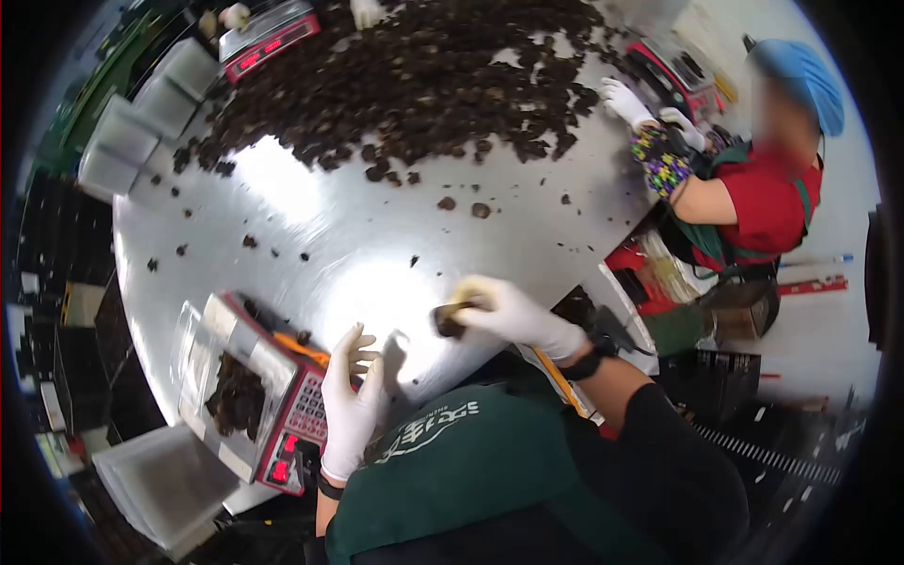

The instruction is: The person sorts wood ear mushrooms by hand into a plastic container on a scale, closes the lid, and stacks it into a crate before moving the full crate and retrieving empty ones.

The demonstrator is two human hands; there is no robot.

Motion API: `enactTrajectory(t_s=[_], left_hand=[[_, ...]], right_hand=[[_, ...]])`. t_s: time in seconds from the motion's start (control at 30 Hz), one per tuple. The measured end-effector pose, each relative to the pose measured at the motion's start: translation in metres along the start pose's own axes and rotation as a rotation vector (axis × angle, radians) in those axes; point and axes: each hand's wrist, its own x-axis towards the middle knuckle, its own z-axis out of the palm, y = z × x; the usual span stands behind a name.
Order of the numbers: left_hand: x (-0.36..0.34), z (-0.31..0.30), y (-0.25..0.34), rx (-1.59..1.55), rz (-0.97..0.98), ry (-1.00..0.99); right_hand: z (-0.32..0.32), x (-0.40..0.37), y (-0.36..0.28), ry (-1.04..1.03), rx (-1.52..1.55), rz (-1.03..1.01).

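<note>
My right hand, in a white glove, pinches a dark brown dried piece, perhaps a mushroom, above the shiny metal table. My left hand, also gloved in white, is held beside the scale with its fingers apart and nothing in them. Left of it stands a red and white digital scale with a keypad and lit red digits. On the scale sits a clear plastic container with dark brown pieces inside. An orange object lies along the scale's far side.
A large heap of dark pieces covers the table's far part; loose bits lie nearer. Stacked clear containers stand at lower left, others at the left edge. Another scale stands at the back. A co-worker works at right.
</note>
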Motion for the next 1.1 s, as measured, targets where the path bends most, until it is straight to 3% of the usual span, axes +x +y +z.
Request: enactTrajectory(t_s=[0.1, 0.17, 0.23, 0.27, 0.37, 0.5, 0.57, 0.67, 0.77, 0.9, 0.97, 1.1], left_hand=[[0.005, 0.009, -0.008, 0.098, 0.008, -0.074], [0.008, 0.015, -0.013, 0.123, -0.030, -0.116], [0.011, 0.023, -0.013, 0.164, -0.065, -0.150], [0.012, 0.028, -0.016, 0.181, -0.065, -0.158], [0.013, 0.044, -0.019, 0.155, -0.084, -0.188], [0.014, 0.060, -0.010, 0.209, -0.079, -0.200], [0.014, 0.064, -0.001, 0.233, -0.106, -0.187], [0.009, 0.063, -0.006, 0.248, -0.129, -0.134], [0.010, 0.064, -0.004, 0.224, -0.186, -0.088], [0.013, 0.063, -0.013, 0.232, -0.186, -0.068], [0.016, 0.064, -0.012, 0.217, -0.203, -0.065], [0.021, 0.063, -0.015, 0.191, -0.244, -0.071]], right_hand=[[-0.088, -0.072, 0.043, 0.323, -0.139, 0.011], [-0.123, -0.117, 0.036, 0.409, -0.393, 0.209], [-0.152, -0.141, 0.040, 0.472, -0.966, 0.133], [-0.173, -0.140, 0.061, 0.573, -0.939, 0.025], [-0.189, -0.083, 0.036, 0.757, -0.710, -0.038], [-0.224, 0.037, 0.022, 0.756, -0.969, -0.315], [-0.240, 0.099, 0.022, 0.806, -1.054, -0.260], [-0.232, 0.166, -0.002, 0.789, -1.102, -0.343], [-0.207, 0.213, -0.021, 0.612, -1.083, -0.436], [-0.184, 0.243, 0.005, 0.357, -1.125, -0.318], [-0.181, 0.229, 0.014, 0.311, -0.935, -0.442], [-0.195, 0.214, 0.006, 0.406, -0.905, -0.349]])
